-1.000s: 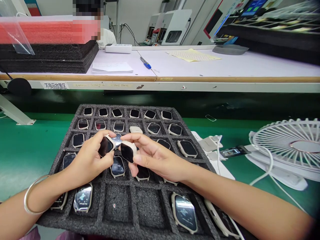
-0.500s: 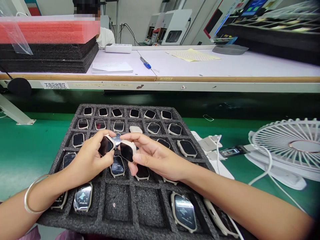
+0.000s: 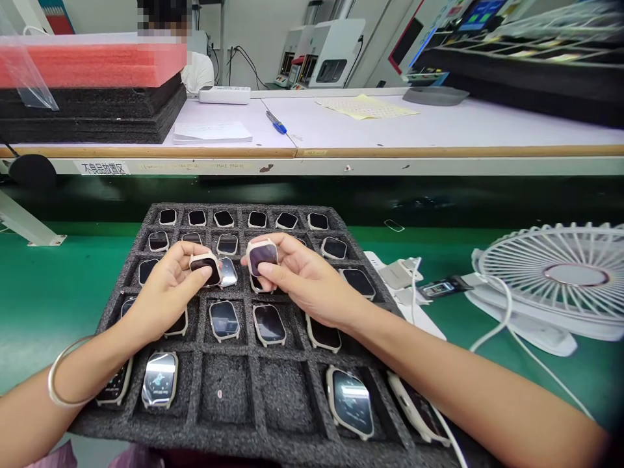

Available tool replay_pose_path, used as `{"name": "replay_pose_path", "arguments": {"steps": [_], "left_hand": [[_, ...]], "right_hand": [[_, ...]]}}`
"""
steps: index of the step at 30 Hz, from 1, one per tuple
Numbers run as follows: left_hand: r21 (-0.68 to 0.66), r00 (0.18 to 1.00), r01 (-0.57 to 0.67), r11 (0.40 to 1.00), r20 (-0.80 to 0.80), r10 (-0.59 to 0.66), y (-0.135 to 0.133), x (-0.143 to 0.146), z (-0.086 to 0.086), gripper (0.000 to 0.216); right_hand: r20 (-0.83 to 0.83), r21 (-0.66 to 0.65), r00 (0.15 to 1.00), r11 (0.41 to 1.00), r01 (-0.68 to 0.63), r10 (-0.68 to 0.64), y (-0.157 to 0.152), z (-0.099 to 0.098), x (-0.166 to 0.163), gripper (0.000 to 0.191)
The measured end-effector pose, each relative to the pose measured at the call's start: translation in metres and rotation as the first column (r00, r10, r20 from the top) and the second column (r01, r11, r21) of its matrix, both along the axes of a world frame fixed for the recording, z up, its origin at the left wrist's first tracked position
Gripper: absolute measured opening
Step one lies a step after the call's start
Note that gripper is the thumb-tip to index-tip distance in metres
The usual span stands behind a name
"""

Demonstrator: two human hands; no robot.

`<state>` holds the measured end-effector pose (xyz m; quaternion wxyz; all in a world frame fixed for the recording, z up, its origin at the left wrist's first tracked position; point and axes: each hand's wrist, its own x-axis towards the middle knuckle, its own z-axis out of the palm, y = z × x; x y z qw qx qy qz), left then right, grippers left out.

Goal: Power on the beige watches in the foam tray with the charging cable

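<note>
My left hand [image 3: 168, 286] is closed on a smartwatch [image 3: 205, 268] without a strap, its dark screen facing up and my thumb on its edge. In my right hand [image 3: 312, 276] is another strapless smartwatch [image 3: 262, 253], tilted toward me, with my thumb across its screen. Both hands are above a dark grey foam tray [image 3: 229, 432] divided into square pockets. Several more pale-cased watches lie in the pockets, among them one with a lit screen [image 3: 160, 380] at the front left. Beneath my hands some watches are partly hidden.
A white fan [image 3: 550, 276] stands at the right, beside a white cable and small pale parts. Behind the tray runs a raised shelf [image 3: 341, 133] with red and black foam sheets [image 3: 92, 104], paper and a blue pen [image 3: 277, 122]. A person sits beyond it.
My right hand has moved up and away from my left, turning its watch more upright with the screen toward me. My left hand has tipped its watch flatter. The view has shifted slightly.
</note>
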<state>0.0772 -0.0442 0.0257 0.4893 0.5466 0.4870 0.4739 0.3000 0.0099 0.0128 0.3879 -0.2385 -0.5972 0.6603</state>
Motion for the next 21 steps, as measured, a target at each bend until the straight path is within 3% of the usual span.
{"name": "replay_pose_path", "arguments": {"steps": [3, 6, 9, 13, 18, 21], "left_hand": [[0.086, 0.995, 0.001, 0.996, -0.098, 0.007, -0.001, -0.001, 0.001, 0.019], [0.126, 0.969, -0.038, 0.991, -0.238, 0.068, -0.001, -0.002, 0.000, 0.019], [0.072, 0.956, -0.059, 0.996, -0.285, 0.077, -0.002, -0.005, -0.002, 0.029], [-0.021, 0.931, -0.005, 1.000, -0.366, -0.003, -0.003, -0.007, -0.003, 0.038], [0.008, 0.807, 0.055, 0.998, -0.589, -0.040, -0.004, -0.008, 0.000, 0.025], [-0.017, 0.716, 0.020, 1.000, -0.698, -0.027, -0.005, -0.008, 0.003, 0.025]], "right_hand": [[0.092, 0.150, 0.995, 0.989, 0.008, -0.022, 0.001, 0.002, 0.003, 0.027], [0.245, 0.281, 0.970, 0.957, -0.073, 0.002, -0.001, 0.004, 0.006, 0.032], [0.435, 0.393, 0.900, 0.893, -0.219, 0.030, -0.003, 0.004, 0.008, 0.030], [0.585, 0.503, 0.811, 0.773, -0.386, 0.025, -0.009, 0.006, 0.008, 0.026], [0.585, 0.671, 0.790, 0.656, -0.345, -0.184, -0.009, 0.008, 0.010, 0.027], [0.604, 0.733, 0.678, 0.626, -0.266, -0.419, 0.005, 0.014, 0.009, 0.029]]}}
